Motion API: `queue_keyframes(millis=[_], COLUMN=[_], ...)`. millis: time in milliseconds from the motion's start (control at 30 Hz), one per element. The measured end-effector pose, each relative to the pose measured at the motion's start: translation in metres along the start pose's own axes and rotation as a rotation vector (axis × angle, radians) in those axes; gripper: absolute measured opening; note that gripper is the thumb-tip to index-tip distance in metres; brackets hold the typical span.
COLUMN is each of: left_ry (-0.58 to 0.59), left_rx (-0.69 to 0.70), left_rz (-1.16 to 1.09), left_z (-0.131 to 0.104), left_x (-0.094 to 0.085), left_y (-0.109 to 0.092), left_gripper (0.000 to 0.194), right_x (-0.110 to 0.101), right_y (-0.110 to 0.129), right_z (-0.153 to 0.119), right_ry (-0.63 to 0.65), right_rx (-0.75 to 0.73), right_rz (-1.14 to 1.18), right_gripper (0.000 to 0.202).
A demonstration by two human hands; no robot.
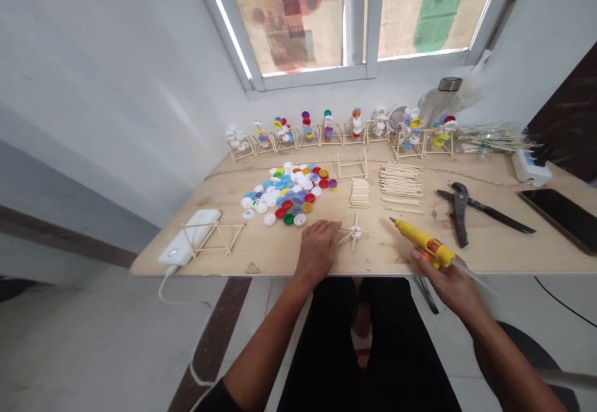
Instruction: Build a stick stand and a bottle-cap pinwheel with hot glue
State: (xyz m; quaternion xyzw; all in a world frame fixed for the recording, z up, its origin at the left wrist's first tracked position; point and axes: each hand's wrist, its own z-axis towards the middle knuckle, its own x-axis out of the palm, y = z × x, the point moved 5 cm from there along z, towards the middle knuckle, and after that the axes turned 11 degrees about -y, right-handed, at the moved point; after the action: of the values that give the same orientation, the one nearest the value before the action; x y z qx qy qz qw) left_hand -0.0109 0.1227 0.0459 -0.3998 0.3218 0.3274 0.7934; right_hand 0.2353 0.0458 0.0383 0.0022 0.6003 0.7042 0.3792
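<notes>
My right hand [448,281] grips a yellow hot glue gun [424,243] with a red light glowing on it. A clear glue stick trails from its rear, and its dark nozzle points left. A cross of wooden sticks [356,232] with a white cap at its centre lies at the table's front. At that cross's left side, my left hand [319,247] rests low on the table, fingers together at the end of one stick; the fingertips are partly hidden. Behind it lies a heap of coloured bottle caps [284,191]. The nozzle is apart from the cross.
Short sticks [359,193], longer sticks [401,185] and a stick frame [352,166] lie behind the cross. Pliers [461,213] and a phone [562,216] are at right. A white power bank-like box [200,225] touches another frame [217,238]. Cap wheels on stands [306,127] line the back.
</notes>
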Motion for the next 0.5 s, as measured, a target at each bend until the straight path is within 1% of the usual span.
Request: queue_keyframes(millis=[100,167,300,400,500], left_ry=[-0.019,-0.036,-0.065,-0.055,-0.034], left_rx=[-0.014,-0.031,-0.063,-0.084,-0.106], left_rz=[-0.053,-0.080,-0.133,-0.185,-0.236], left_z=[-0.005,-0.009,-0.014,-0.015,-0.015], left_x=[-0.001,-0.002,0.001,0.004,0.006], left_y=[-0.004,-0.007,-0.014,-0.020,-0.026], left_gripper=[0.040,0.037,0.030,0.026,0.027], right_x=[-0.003,-0.006,-0.007,-0.007,-0.006], right_y=[-0.003,-0.005,-0.009,-0.009,-0.007], right_z=[0.002,0.003,0.003,0.003,0.003], right_ry=[-0.012,-0.017,-0.013,-0.018,-0.020], right_rx=[0.158,0.221,0.281,0.296,0.306], right_rz=[0.014,0.014,0.035,0.087,0.128], right_gripper=[0.037,0.042,0.044,0.044,0.043])
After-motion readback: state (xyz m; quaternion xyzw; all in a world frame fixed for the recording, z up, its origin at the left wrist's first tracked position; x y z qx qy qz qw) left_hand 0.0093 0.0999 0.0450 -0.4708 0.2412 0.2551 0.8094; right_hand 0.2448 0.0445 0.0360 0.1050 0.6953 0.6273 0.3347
